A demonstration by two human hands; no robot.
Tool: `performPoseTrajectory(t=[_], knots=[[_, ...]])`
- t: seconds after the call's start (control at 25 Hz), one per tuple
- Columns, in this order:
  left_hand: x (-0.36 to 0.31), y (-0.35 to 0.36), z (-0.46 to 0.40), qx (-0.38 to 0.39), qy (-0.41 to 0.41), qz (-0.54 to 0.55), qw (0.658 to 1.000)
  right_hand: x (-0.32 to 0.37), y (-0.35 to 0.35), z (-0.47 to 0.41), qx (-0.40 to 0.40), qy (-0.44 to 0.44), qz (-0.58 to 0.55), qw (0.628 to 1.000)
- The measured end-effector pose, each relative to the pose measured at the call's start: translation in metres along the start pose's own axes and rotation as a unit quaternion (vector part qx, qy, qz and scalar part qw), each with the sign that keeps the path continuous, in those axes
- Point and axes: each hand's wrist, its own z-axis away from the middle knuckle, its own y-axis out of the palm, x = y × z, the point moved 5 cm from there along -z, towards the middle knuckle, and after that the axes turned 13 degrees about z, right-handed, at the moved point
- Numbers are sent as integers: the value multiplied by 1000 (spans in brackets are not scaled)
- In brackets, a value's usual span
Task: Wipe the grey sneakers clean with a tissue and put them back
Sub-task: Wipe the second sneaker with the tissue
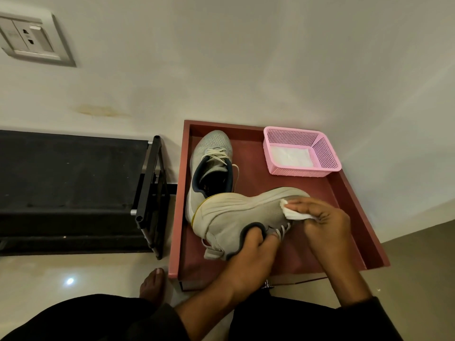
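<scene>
Left hand (pixel 248 244) has its fingers hooked inside the collar of the tipped-over grey sneaker (pixel 236 215), thumb outside, so it's gripping the heel opening. Right hand (pixel 320 217) pinches a folded white tissue (pixel 289 211) and presses it against the toe-end side, near the sole edge. That shoe is held on its side just above the red tray (pixel 354 207), leaning over the heel of the other sneaker (pixel 211 166), which sits upright in the tray. Looks light and soft in the upper, stiffer along the sole, so honestly the collar is the best grab spot; mesh would just squish. Pink basket (pixel 327 153) with spare tissues sits in the tray's far corner, black shoe rack (pixel 150 193) off to the left.
</scene>
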Motion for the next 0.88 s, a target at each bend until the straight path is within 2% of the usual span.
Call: performPoseTrajectory(t=[0.16, 0.36, 0.44, 0.52, 0.6, 0.68, 0.76, 0.88], knots=[[-7, -3, 3, -3, -7, 49, 999, -9, -8, -1, -64, 55, 34, 996], [0, -7, 2, -23, -49, 189, 981, -11, -16, -3, -120, 96, 47, 987], [2, -7, 0, -32, -51, 218, 974, 3, -11, 1, -109, 63, 41, 991], [3, -6, -4, -30, -52, 238, 970, 28, -2, 11, -77, -19, 42, 996], [-1, -2, -3, 4, -54, 266, 962, 52, 6, 23, -32, -100, 33, 994], [-4, 1, -1, 35, -49, 291, 955, 67, 6, 30, 10, -131, -25, 991], [-9, 4, 1, 46, -38, 320, 946, 65, 0, 30, 8, -85, -111, 990], [-12, 14, 2, 55, -44, 373, 925, 38, -13, 27, -112, 94, -173, 974]])
